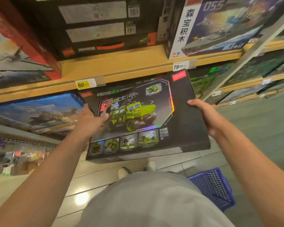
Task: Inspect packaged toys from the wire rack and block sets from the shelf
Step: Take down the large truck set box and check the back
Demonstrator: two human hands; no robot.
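I've got the black box (147, 115) held flat in front of the shelf (121, 68). Left grip (90, 118) clamps its left edge, thumb on top. Right grip (205, 115) is wrapped round the right edge.

Both hands hold a black box (147, 115) printed with a green truck, tilted face-up before a wooden shelf (121, 66). The left hand (90, 118) grips its left edge, the right hand (205, 113) its right edge. A blue basket (215, 187) stands on the tiled floor (88, 185).
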